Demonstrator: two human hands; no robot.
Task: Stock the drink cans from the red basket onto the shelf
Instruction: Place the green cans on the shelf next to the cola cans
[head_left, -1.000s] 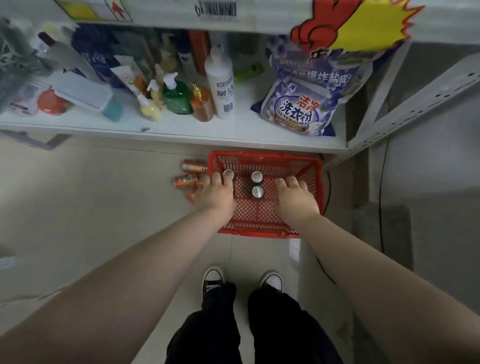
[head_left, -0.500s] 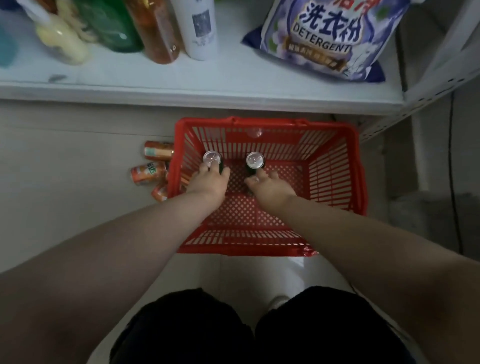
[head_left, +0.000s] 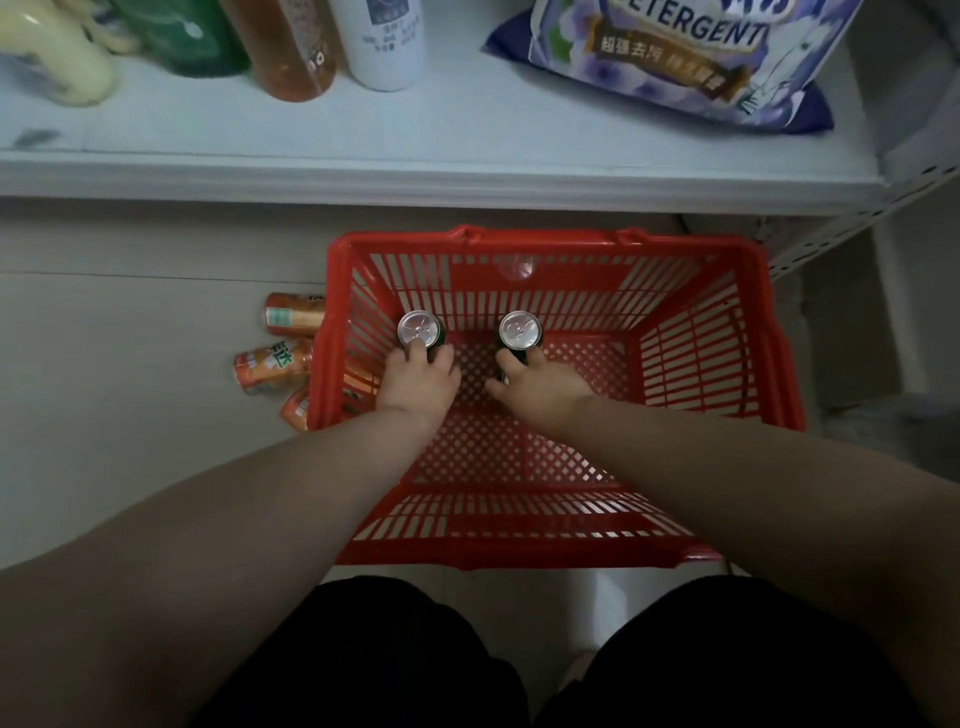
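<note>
Left hand (head_left: 418, 382) is curling its fingers round a silver-topped can (head_left: 420, 328) that's standing upright in the red basket (head_left: 545, 242), and right hand (head_left: 540, 387) is gripping a second can (head_left: 520, 330) just beside it. Out past the left hand, orange cans (head_left: 275, 364) are lying on the floor (head_left: 130, 415) against the basket. Ahead of both hands, the shelf (head_left: 467, 135) is carrying bottles (head_left: 384, 41) and a detergent bag (head_left: 675, 52).

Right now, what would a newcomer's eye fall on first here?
The red basket below the shelf stands out first. Inside it the left hand grips the left can and the right hand the right can, both upright. Orange cans lie outside its left wall.
</note>
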